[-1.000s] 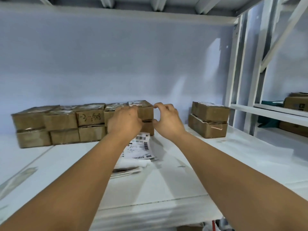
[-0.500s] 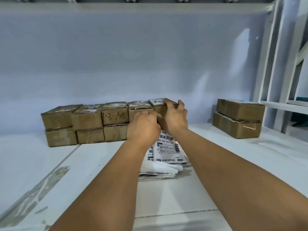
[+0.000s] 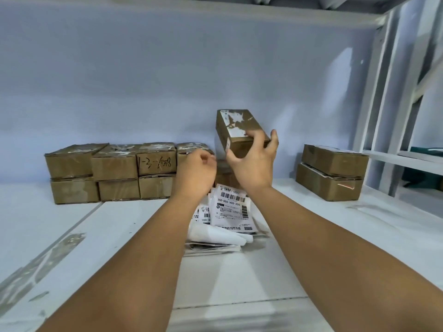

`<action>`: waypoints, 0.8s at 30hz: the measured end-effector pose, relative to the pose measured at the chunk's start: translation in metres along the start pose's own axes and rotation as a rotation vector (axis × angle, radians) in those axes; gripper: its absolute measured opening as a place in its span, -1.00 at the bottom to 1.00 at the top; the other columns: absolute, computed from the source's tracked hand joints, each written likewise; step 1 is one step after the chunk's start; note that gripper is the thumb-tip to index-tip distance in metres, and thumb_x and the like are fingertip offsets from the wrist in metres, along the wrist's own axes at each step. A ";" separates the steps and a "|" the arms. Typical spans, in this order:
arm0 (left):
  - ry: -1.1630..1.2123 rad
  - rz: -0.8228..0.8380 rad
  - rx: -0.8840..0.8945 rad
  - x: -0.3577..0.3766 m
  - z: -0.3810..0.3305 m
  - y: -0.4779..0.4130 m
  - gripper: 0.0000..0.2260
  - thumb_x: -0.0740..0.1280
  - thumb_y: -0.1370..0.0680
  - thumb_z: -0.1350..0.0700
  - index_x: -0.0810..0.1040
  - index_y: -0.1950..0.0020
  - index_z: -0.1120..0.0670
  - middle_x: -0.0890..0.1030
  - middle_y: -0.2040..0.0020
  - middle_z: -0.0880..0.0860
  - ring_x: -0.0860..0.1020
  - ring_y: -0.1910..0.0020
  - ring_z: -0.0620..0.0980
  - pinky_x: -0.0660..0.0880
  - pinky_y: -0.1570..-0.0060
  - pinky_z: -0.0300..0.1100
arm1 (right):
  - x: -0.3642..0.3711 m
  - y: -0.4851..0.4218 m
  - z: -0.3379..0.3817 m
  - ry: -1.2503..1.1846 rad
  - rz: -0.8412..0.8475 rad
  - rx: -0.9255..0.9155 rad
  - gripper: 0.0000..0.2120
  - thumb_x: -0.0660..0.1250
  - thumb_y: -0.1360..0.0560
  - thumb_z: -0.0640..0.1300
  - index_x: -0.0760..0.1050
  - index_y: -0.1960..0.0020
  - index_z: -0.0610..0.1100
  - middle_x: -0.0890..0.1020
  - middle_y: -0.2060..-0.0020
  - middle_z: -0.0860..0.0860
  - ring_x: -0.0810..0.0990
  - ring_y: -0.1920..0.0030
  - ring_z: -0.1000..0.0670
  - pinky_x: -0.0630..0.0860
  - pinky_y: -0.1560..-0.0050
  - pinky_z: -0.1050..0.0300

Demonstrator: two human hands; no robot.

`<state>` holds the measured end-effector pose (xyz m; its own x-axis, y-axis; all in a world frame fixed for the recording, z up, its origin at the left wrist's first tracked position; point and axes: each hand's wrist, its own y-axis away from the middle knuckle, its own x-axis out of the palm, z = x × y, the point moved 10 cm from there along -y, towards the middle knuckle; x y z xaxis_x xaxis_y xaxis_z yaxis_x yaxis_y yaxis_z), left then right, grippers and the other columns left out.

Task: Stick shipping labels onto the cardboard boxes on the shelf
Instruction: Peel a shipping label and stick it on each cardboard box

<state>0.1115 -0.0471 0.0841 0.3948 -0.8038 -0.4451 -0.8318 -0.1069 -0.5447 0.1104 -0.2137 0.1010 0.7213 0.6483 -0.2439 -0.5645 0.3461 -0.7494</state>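
Your left hand [image 3: 195, 172] hides part of the box row [image 3: 115, 171], and its curled fingers are blurry, so can't tell if they're holding anything. Your right hand [image 3: 251, 164] grips a brown cardboard box [image 3: 239, 130], tilted, up off the shelf [image 3: 119, 236], with torn whitish patches on top.

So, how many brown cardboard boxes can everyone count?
11 boxes: four top-left, four beneath, one lifted in the right hand, two stacked right. Another may hide behind the left hand.

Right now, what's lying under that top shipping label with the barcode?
Under the top label another printed label peeks out leftward, and curled white paper lies below. How many sheets it covers cannot be seen.
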 end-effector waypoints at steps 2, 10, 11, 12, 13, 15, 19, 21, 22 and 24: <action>0.323 0.033 -0.107 0.005 0.007 -0.002 -0.82 0.19 -0.60 -0.05 0.52 -0.04 -0.02 0.55 0.00 -0.06 0.53 -0.03 -0.03 0.46 -0.12 -0.10 | -0.014 0.000 0.008 -0.064 -0.030 -0.073 -0.47 0.47 -0.38 -0.02 0.36 -0.28 -0.06 0.15 -0.43 -0.17 0.20 -0.43 -0.16 0.29 -0.33 0.09; 1.053 0.230 -0.244 0.024 -0.016 0.012 -0.71 0.28 -0.56 0.02 0.52 -0.17 0.18 0.66 0.06 0.07 0.65 0.15 -0.04 0.60 0.18 -0.21 | -0.041 0.033 0.051 0.037 -0.040 -0.574 -0.40 0.48 -0.28 0.05 0.33 -0.22 -0.07 0.29 -0.29 -0.17 0.42 -0.26 -0.18 0.56 -0.12 -0.03; 1.056 0.223 -0.235 0.023 -0.016 0.012 -0.69 0.30 -0.55 0.04 0.50 -0.22 0.18 0.66 0.02 0.08 0.65 0.11 -0.02 0.59 0.18 -0.19 | -0.039 0.038 0.052 0.066 -0.032 -0.617 -0.38 0.47 -0.28 0.09 0.31 -0.23 -0.05 0.27 -0.29 -0.16 0.42 -0.25 -0.18 0.56 -0.10 0.00; 1.043 0.210 -0.229 0.021 -0.015 0.011 -0.66 0.33 -0.53 0.06 0.48 -0.25 0.18 0.66 -0.02 0.09 0.66 0.09 0.00 0.59 0.17 -0.18 | -0.038 0.041 0.051 0.079 -0.019 -0.639 -0.37 0.44 -0.29 0.16 0.30 -0.24 -0.04 0.27 -0.28 -0.12 0.42 -0.24 -0.14 0.55 -0.09 0.05; 1.028 0.197 -0.230 0.019 -0.013 0.011 -0.64 0.35 -0.51 0.06 0.47 -0.27 0.17 0.66 -0.04 0.09 0.66 0.08 0.00 0.59 0.14 -0.16 | -0.038 0.041 0.048 0.072 -0.001 -0.635 -0.35 0.40 -0.31 0.23 0.30 -0.26 -0.04 0.28 -0.25 -0.09 0.42 -0.22 -0.07 0.53 -0.08 0.12; 1.002 0.186 -0.235 0.017 -0.010 0.010 -0.58 0.39 -0.48 0.07 0.45 -0.29 0.17 0.66 -0.05 0.09 0.66 0.06 0.00 0.59 0.07 -0.12 | -0.042 0.033 0.037 -0.018 0.065 -0.503 -0.38 0.30 -0.39 0.28 0.32 -0.29 -0.06 0.38 -0.18 -0.04 0.44 -0.13 0.06 0.47 -0.05 0.23; 0.968 0.194 -0.221 0.017 -0.012 0.011 -0.59 0.41 -0.46 0.12 0.44 -0.28 0.12 0.67 0.00 0.03 0.67 0.11 -0.05 0.59 0.05 -0.14 | -0.046 0.013 -0.022 -0.311 0.089 0.041 -0.73 0.13 -0.61 0.10 0.43 -0.11 -0.08 0.57 0.18 0.04 0.57 0.11 -0.02 0.52 0.05 -0.02; 0.957 0.179 -0.217 0.016 -0.011 0.010 -0.59 0.41 -0.47 0.14 0.42 -0.29 0.10 0.67 0.02 0.02 0.67 0.14 -0.07 0.58 0.14 -0.18 | -0.041 0.010 -0.049 -0.306 0.138 0.233 -0.84 0.18 -0.60 -0.03 0.49 0.05 -0.05 0.60 0.26 0.06 0.58 0.15 -0.04 0.54 -0.03 -0.09; 0.952 0.169 -0.217 0.015 -0.010 0.010 -0.59 0.41 -0.47 0.15 0.41 -0.29 0.10 0.66 0.02 0.02 0.66 0.14 -0.07 0.58 0.18 -0.20 | -0.033 0.010 -0.058 -0.273 0.222 0.292 -0.91 0.24 -0.56 -0.08 0.51 0.07 -0.02 0.62 0.23 0.07 0.57 0.12 -0.03 0.53 -0.07 -0.05; 0.949 0.140 -0.222 0.012 -0.006 0.008 -0.58 0.41 -0.48 0.16 0.40 -0.30 0.09 0.66 -0.01 0.03 0.66 0.12 -0.06 0.58 0.21 -0.21 | -0.013 0.019 -0.066 -0.193 0.446 0.351 -0.89 0.36 -0.49 -0.10 0.54 -0.02 -0.02 0.64 0.10 0.04 0.57 0.02 -0.03 0.49 -0.09 0.07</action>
<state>0.1072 -0.0611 0.0787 -0.1093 -0.9434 0.3130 -0.9398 -0.0045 -0.3417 0.1172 -0.2606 0.0494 0.3166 0.8827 -0.3472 -0.9186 0.1941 -0.3443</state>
